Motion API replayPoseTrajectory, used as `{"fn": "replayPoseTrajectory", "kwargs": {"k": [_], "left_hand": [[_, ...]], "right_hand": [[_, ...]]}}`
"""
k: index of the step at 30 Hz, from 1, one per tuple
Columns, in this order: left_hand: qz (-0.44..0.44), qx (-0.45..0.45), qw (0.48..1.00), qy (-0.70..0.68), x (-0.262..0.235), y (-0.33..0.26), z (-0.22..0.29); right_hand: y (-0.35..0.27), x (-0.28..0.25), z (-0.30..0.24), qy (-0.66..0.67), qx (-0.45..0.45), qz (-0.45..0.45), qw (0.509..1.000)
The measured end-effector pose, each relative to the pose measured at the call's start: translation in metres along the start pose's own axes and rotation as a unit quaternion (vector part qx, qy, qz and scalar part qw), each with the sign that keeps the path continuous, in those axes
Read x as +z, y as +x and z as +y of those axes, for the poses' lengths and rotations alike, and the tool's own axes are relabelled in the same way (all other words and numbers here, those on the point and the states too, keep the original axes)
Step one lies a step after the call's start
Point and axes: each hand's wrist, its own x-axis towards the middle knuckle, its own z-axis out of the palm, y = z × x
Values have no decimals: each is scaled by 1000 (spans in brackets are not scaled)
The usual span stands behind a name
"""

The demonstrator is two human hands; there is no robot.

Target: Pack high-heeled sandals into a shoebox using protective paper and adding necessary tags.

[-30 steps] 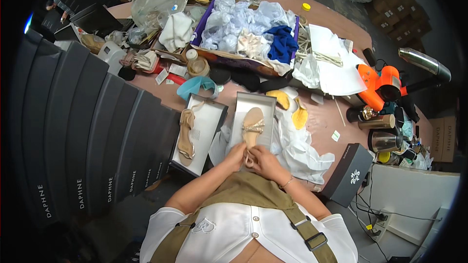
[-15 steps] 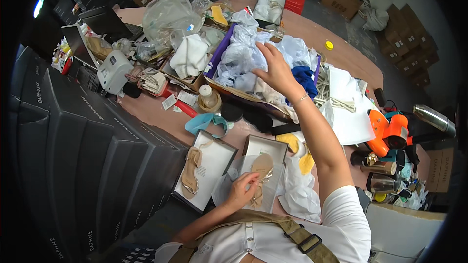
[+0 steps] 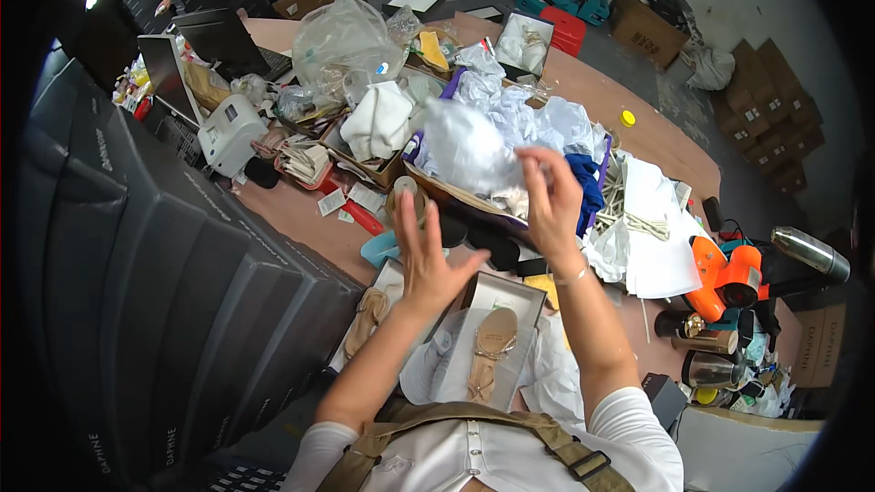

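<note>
My right hand is raised over the near edge of a purple-sided box. Its fingertips meet the edge of a motion-blurred wad of white tissue paper, which they seem to pinch. My left hand is lifted below the wad, empty, fingers and thumb spread. Below my hands, a tan sandal with clear, shiny straps lies on white paper in an open shoe box. To its left, a second sandal lies in another tray, partly hidden by my left forearm.
Stacked dark shoe boxes rise along the left. A label printer, laptop and clear plastic bag sit farther back. An orange heat-gun-like tool, metal tumblers and white sheets are on the right.
My right hand has come back from the tissue pile, and a wad of paper has risen beside it. My left hand has left the sandal and moved up, opening its fingers.
</note>
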Motion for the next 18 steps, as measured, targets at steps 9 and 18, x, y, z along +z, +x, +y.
{"fn": "replayPoseTrajectory", "kwargs": {"k": [9, 18], "left_hand": [[-322, -267, 876, -239, -14, -61, 40], [-271, -432, 685, -521, -31, -123, 63]], "right_hand": [[-138, -80, -19, 390, 264, 107, 876], [-258, -54, -50, 119, 340, -164, 918]]}}
